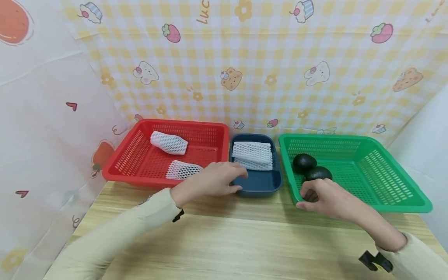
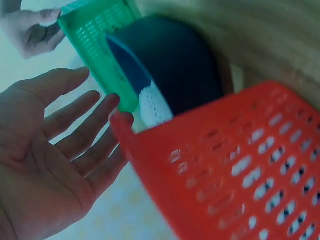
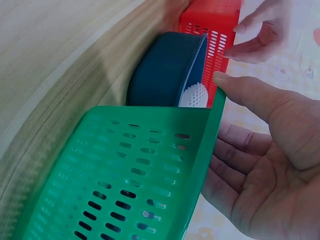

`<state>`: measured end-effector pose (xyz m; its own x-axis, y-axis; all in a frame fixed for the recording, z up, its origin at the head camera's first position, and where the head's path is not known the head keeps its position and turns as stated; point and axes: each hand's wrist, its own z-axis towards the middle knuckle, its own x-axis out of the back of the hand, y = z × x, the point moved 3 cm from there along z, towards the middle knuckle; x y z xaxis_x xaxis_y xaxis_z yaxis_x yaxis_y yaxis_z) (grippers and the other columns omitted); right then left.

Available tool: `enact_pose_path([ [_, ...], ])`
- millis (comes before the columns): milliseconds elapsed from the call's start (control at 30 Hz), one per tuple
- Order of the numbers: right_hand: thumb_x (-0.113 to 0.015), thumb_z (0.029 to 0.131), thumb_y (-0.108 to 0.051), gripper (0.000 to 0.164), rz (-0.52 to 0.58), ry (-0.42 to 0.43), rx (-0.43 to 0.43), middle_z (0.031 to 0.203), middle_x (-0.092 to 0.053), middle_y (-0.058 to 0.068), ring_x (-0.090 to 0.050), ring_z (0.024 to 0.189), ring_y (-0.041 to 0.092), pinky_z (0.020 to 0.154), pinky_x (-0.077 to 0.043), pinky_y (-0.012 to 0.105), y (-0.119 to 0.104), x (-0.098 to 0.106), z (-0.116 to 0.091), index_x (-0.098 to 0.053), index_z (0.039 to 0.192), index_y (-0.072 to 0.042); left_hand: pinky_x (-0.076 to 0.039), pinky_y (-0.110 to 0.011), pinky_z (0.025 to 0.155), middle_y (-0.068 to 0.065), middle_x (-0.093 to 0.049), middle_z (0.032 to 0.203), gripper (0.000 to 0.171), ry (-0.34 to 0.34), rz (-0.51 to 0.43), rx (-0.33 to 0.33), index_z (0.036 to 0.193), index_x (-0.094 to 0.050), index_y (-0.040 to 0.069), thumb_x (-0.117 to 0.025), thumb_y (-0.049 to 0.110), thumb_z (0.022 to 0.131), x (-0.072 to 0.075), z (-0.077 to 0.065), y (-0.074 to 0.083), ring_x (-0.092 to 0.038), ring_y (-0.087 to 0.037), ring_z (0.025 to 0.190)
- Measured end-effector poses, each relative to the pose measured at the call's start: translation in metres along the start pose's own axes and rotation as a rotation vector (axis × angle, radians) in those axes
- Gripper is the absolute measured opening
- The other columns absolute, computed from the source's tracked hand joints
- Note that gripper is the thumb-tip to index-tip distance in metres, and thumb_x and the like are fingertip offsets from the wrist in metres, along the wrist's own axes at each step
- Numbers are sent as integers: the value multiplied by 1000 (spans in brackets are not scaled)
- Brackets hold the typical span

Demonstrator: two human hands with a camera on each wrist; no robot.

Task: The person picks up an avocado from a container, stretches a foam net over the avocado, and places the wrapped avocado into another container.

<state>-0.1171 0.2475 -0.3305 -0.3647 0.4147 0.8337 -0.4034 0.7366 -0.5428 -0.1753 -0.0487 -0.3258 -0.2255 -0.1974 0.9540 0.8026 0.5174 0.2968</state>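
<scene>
My left hand [image 1: 218,179] hovers over the front right corner of the red basket [image 1: 210,126], fingers reaching toward the dark blue bin [image 1: 260,182]; its palm looks vacant in the left wrist view. White foam net sleeves [image 1: 252,155] lie flat in the bin. The red basket contains two more, one foam net [image 1: 169,142] at the back and another foam net [image 1: 182,170] nearer the front. My right hand [image 1: 325,198] is at the front left corner of the green basket [image 1: 371,142], thumb by the rim, fingers loosely bent inside. Just beyond them sit two dark avocados [image 1: 304,162].
All three containers stand in a row on a wooden table [image 1: 245,245], the blue bin between the baskets. Behind them hangs a yellow checked cloth [image 1: 252,50] with printed cartoons. White cloth [image 1: 45,136] hangs along the left side.
</scene>
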Motion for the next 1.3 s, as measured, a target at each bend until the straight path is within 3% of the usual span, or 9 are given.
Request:
enact_pose_path([
  [267,-78,92,-27,17,44,-39,-11,78,-66,-12,-66,73,5,64,-55,28,0,1,2,-66,90,-16,-55,-26,77,-4,-69,112,44,-101,28,46,130,-68,10,-80,23,90,-24,13,8,-63,-14,93],
  [500,-77,92,-26,16,46,-42,-6,77,-65,-13,-67,73,7,64,-55,28,0,1,1,-65,91,-16,-56,-26,73,-3,-70,110,37,-92,55,94,128,-70,12,-77,17,92,-39,22,12,-63,-15,88],
  [867,-77,92,-26,16,37,-38,-5,76,-64,-13,-67,73,10,64,-55,28,1,1,0,-65,90,-16,-54,-23,67,-3,-71,108,37,-68,84,103,127,-72,14,-78,12,91,-44,24,16,-62,-14,83],
  [1300,-74,95,-29,18,49,-53,25,78,-63,-12,-64,71,5,63,-53,28,0,1,-2,-64,94,-15,-52,-22,65,-3,-71,104,34,-41,111,93,124,-73,14,-77,10,91,-47,23,17,-60,-13,79],
])
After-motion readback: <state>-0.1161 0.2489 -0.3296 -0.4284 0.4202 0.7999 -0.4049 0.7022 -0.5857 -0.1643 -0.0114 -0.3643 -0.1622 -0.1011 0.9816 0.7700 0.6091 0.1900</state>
